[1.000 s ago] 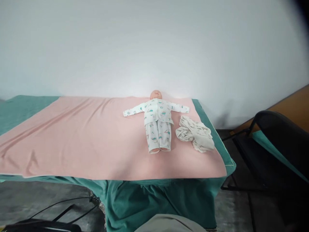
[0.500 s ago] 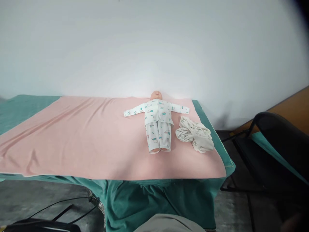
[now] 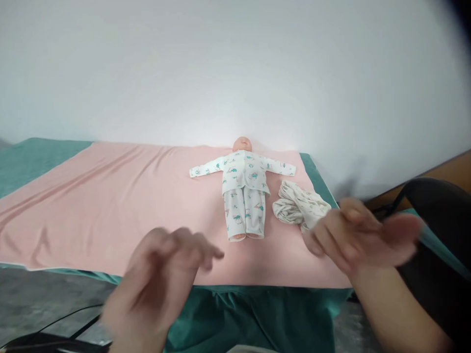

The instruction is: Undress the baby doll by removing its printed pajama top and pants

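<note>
A baby doll [image 3: 242, 143] lies face up on a pink blanket [image 3: 154, 206], its arms spread to the sides. It wears a white, patterned jacket [image 3: 245, 171] and matching trousers [image 3: 235, 215]. Beside its legs on the right lies a crumpled heap of off-white cloth [image 3: 300, 202]. My left hand [image 3: 162, 274], blurred, hovers at the blanket's front edge, left of the doll's feet, empty and with loosely bent fingers apart. In the air near the cloth heap, my right hand [image 3: 360, 235] is also blurred and empty, thumb away from the bent fingers.
The blanket covers a table draped in green cloth [image 3: 257, 314], which stands against a pale wall [image 3: 184, 68]. A black chair [image 3: 441, 215] is close to the table's right end. Cables and a dark object [image 3: 55, 343] are at the lower left.
Both my hands have come up into view from below, over the blanket's front edge. The view has shifted slightly; the doll and the cloth heap lie as before.
</note>
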Demonstrator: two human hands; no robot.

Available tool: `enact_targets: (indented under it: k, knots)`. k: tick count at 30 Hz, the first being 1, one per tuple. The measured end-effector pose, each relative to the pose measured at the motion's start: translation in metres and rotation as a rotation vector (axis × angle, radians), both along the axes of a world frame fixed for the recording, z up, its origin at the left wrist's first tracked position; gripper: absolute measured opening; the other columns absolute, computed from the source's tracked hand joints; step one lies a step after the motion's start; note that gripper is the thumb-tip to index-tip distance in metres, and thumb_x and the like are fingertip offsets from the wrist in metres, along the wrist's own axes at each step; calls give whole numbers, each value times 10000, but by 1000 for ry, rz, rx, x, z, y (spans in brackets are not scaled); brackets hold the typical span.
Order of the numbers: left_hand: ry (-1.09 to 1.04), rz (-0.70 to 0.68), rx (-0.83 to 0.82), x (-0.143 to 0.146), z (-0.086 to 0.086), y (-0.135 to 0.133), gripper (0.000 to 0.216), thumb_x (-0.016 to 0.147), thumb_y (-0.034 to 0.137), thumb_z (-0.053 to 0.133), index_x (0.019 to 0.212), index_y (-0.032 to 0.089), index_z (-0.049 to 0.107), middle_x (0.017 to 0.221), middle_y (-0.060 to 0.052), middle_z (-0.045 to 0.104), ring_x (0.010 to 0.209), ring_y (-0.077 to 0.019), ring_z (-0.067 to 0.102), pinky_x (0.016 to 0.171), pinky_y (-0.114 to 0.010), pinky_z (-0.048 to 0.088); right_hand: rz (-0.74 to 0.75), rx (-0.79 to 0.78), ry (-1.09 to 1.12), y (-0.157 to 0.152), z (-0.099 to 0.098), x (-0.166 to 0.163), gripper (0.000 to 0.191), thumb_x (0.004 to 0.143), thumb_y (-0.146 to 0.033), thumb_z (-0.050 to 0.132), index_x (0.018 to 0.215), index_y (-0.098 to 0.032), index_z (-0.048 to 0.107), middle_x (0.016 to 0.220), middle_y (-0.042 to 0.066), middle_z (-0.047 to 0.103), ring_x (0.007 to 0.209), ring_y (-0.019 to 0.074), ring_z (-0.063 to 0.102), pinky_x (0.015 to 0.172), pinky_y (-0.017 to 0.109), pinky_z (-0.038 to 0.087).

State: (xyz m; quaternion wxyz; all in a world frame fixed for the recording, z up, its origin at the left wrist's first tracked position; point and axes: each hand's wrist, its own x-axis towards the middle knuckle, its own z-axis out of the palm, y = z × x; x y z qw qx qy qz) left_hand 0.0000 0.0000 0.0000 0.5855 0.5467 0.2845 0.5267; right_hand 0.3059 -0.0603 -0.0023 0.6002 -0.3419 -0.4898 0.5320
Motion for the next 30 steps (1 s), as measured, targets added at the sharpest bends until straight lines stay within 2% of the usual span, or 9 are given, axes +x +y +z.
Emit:
enact_targets:
  k: [3,5,7,9,12,16,20,23,30]
  knots:
    - [28,-16,-43,33,-37,44,172,877,382,560,910,300,707,882,-39,702,862,-243,669,870,-491,568,-28,-5,133,45,-14,-8,346,905,-604,429,1026,-384,667,797,18,666,695,194,638,710,408,538]
    - [152,29,-50,51,-61,74,172,877,348,582,919,237,706,947,-54,712,939,-239,667,934,-456,541,-134,-57,136,84,-28,-15,288,916,-508,464,1011,-322,663,928,28,684,837,207,651,804,421,530]
    - [274,101,-20,67,-78,105,191,879,358,583,942,216,694,991,-56,716,973,-226,661,947,-423,531,-221,-81,59,126,-45,-20,279,892,-491,507,1011,-280,646,1023,42,683,956,223,644,856,423,523]
    - [367,171,51,82,-88,140,203,887,359,561,971,218,681,1043,-50,712,1003,-209,653,947,-394,528,-322,-59,-66,170,-61,-20,268,865,-466,550,1010,-254,629,1086,48,673,1036,223,623,882,405,516]
    - [456,238,212,111,-91,197,219,910,324,500,1012,233,671,1113,-36,695,1065,-181,629,962,-349,518,-544,11,-321,238,-81,-15,230,831,-389,576,985,-225,623,1079,44,666,1057,207,599,924,387,484]
    - [540,232,341,157,-95,270,268,910,259,462,1093,226,654,1181,-33,674,1105,-177,609,995,-343,494,-710,0,-626,309,-102,-2,236,808,-306,569,1019,-208,609,1108,53,643,1080,225,572,977,403,435]
    - [629,127,425,184,-107,308,312,902,239,475,1166,200,635,1242,-55,652,1168,-193,585,1055,-359,451,-624,19,-766,330,-119,13,271,863,-341,533,1087,-208,608,1142,63,631,1103,232,555,1002,412,412]
    - [690,78,491,188,-117,310,348,934,259,422,1216,192,614,1312,-73,611,1259,-199,530,1124,-378,393,-535,68,-745,328,-128,23,299,898,-386,512,1130,-222,602,1178,53,622,1120,210,550,1015,385,409]
    - [832,85,510,187,-123,307,422,959,286,346,1313,161,539,1461,-111,465,1390,-209,389,1193,-412,309,-553,123,-738,334,-140,28,288,919,-402,493,1123,-228,599,1174,51,611,1125,204,537,1031,374,385]
